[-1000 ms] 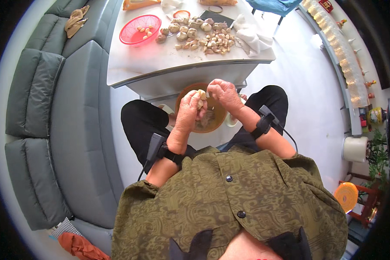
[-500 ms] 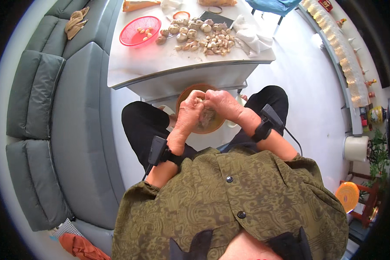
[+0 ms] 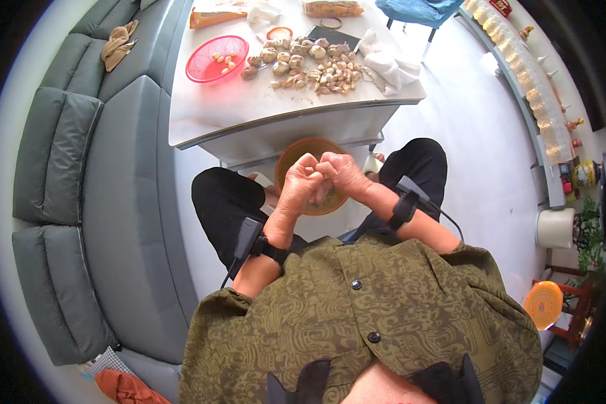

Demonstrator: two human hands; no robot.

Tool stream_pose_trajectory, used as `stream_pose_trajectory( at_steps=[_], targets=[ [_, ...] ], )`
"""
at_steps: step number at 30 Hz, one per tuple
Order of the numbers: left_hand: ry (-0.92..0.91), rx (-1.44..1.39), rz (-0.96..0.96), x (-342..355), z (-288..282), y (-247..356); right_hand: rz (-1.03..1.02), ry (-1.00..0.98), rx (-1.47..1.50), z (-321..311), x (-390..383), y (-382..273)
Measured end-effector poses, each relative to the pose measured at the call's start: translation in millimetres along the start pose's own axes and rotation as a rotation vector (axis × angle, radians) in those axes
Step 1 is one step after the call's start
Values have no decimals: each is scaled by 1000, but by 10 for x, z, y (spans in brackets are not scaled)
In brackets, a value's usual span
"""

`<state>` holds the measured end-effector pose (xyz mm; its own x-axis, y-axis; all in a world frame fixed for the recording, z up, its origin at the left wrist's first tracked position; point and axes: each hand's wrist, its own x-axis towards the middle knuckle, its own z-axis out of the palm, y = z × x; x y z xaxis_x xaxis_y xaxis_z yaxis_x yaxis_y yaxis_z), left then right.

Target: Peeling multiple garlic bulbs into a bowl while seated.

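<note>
My left hand [image 3: 299, 188] and my right hand [image 3: 344, 174] meet between my knees, fingers curled and fingertips touching or nearly so. Both are closed; whatever they pinch is too small and covered to name. Right below them stands an orange-brown bowl [image 3: 310, 144], with pale papery scraps partly visible inside. On the white table [image 3: 249, 114] ahead lie whole garlic bulbs [image 3: 281, 68] and a heap of loose garlic cloves [image 3: 338, 75]. To their left, a red plastic basket [image 3: 194, 62] holds several peeled cloves [image 3: 227, 60].
The table's front edge rises just beyond the bowl. A white cloth [image 3: 387, 62] lies at its right, a dark flat tray [image 3: 330, 35] behind the garlic. A grey sofa [image 3: 124, 202] runs along the left. A blue-covered chair [image 3: 424, 10] stands far right.
My hands sit slightly lower in view and the fingers have shifted against each other. The pale bit seen between the fingertips earlier is now covered. The whole view has tilted slightly.
</note>
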<state>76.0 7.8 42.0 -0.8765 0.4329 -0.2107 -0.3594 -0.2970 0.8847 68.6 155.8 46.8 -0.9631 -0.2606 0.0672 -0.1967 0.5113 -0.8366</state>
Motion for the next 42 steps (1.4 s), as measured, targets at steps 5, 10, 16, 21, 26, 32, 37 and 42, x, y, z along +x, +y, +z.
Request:
stream_pose_trajectory(
  at_steps=[5, 10, 16, 21, 26, 32, 37, 42],
  targets=[
    [79, -127, 61, 47, 118, -89, -31, 175, -206, 116, -7, -78],
    [130, -236, 17, 26, 218, -52, -40, 136, -27, 24, 147, 111],
    [167, -230, 91, 26, -73, 4, 229, 0, 523, -52, 117, -19],
    [118, -50, 101, 44, -36, 54, 72, 78, 164, -74, 52, -110],
    [147, 56, 112, -1, -20, 38, -43, 81, 3, -81, 35, -187],
    [107, -70, 74, 21, -82, 7, -129, 7, -54, -64, 52, -126],
    [123, -48, 60, 4, -65, 10, 4, -81, 90, -33, 41, -113],
    [139, -77, 42, -23, -5, 80, 166, -71, 370, -57, 16, -189]
  ],
)
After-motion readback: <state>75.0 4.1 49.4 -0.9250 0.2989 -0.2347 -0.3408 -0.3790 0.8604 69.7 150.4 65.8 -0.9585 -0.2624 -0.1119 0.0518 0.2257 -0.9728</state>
